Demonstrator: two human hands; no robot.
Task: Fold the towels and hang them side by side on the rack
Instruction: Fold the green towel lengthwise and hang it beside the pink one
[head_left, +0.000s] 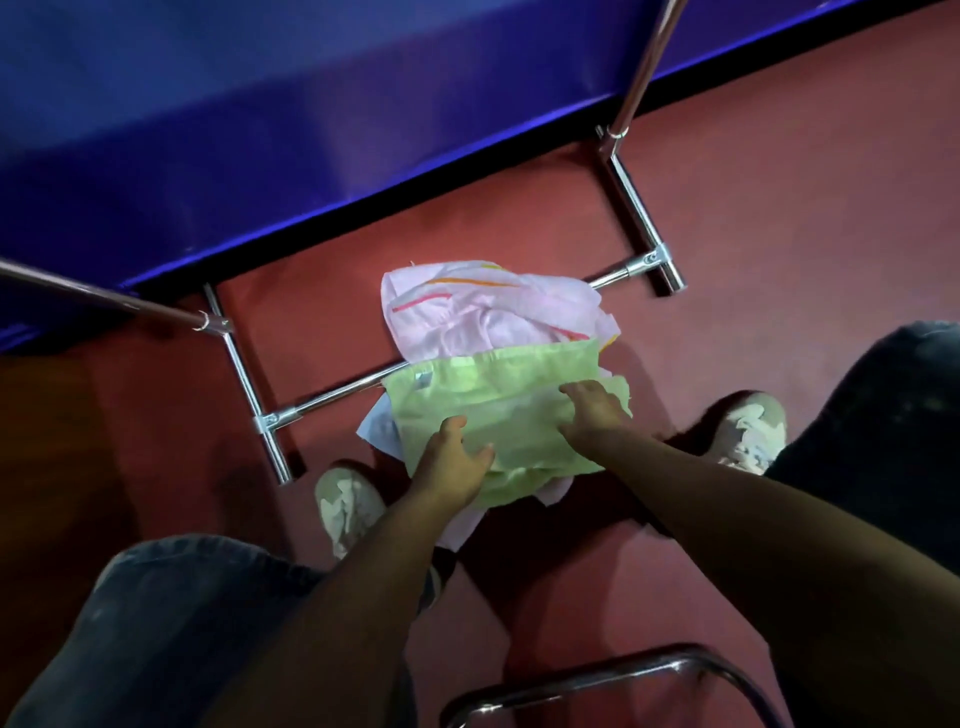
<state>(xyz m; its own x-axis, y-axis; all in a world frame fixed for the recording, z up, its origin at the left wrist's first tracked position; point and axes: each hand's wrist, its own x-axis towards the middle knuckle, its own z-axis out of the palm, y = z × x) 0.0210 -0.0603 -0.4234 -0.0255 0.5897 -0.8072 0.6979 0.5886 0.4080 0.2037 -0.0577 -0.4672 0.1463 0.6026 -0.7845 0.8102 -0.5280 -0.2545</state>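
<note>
While reaching into the pile on the floor, at the rack's (337, 391) low bar: left hand (453, 457) and right hand (592, 410) both spread flat, clasping nothing, on the green towel (498, 384). Pink towel (483, 312) bunched at twelve o'clock. Better to pinch two corners, lift clear, then fold.

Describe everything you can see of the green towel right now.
The green towel is pale lime, thin woven cloth with a small grey tag near its upper left corner. It lies loosely layered and creased, not neatly folded, on the red floor across the rack's low metal bar. It sits over a crumpled pink towel and a pale blue cloth. The left hand and right hand rest spread on top of it.
</note>
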